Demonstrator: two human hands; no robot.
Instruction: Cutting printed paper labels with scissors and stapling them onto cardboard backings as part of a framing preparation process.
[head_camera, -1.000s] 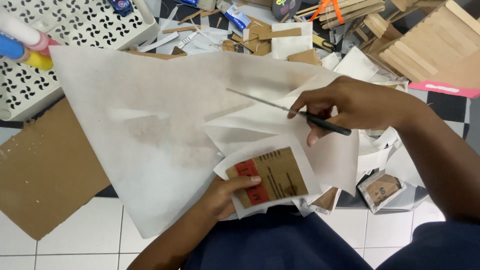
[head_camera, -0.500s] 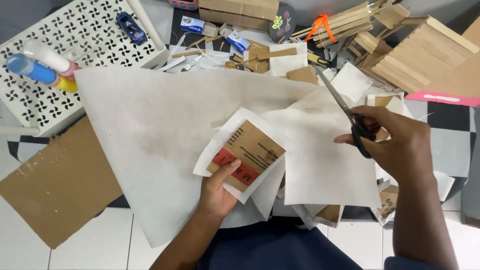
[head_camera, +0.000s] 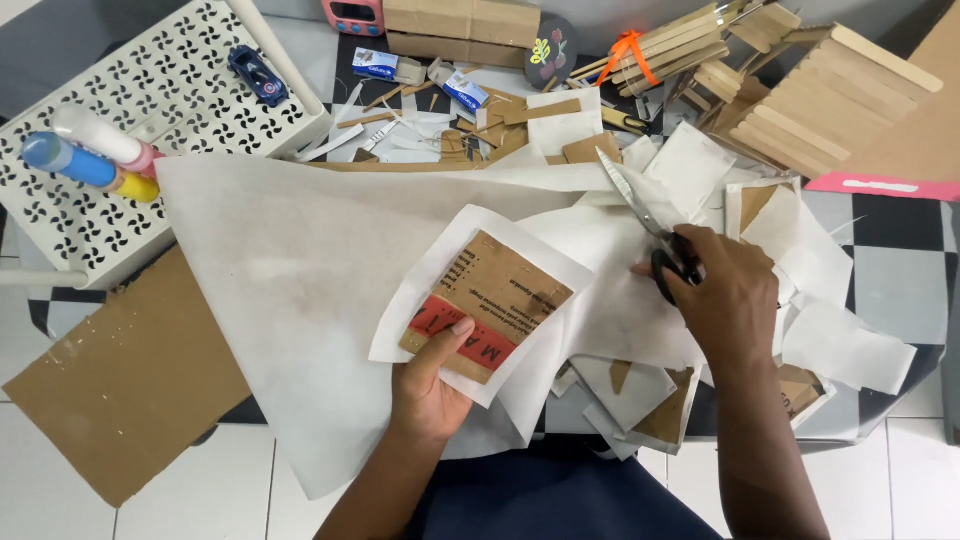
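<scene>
While the scissors are lifted off the paper, this is how it looks from where I stand:

Big white sheet: large white paper (head_camera: 300, 300) spread across the middle and left of the frame, hanging over the near edge of the work surface; it would cut cleaner, I think, if it lay flat rather than draped.

Brown cardboard: a flat sheet (head_camera: 120, 390) at lower left, half under the white paper.

White perforated tray: upper left (head_camera: 190, 90), carrying glue tubes (head_camera: 90, 155) and a small blue toy car (head_camera: 257, 75).

Wooden sticks: bundles and stacked pieces (head_camera: 800, 90) at upper right, one bundle tied with orange.

Card piece: a brown cardboard rectangle with a red band, backed on white paper (head_camera: 485, 305), centre of frame, tilted.

Left hand: left hand (head_camera: 430, 385) at lower centre, thumb pressed on the red band, fingers under, pinching the card piece firmly.

Right hand: right hand (head_camera: 725, 295) at centre right, fingers closed through the handles of the scissors (head_camera: 645, 220); blades nearly together, pointing to upper left, not biting any paper.

Doing it well: my judgement is to keep the card steady and feed it into the blades, turning the card, not the scissors.

Offcuts: white and brown scraps (head_camera: 640, 395) piled under the right hand.

Floor: black and white tiles (head_camera: 890, 240) at right, pale tiles below.
</scene>
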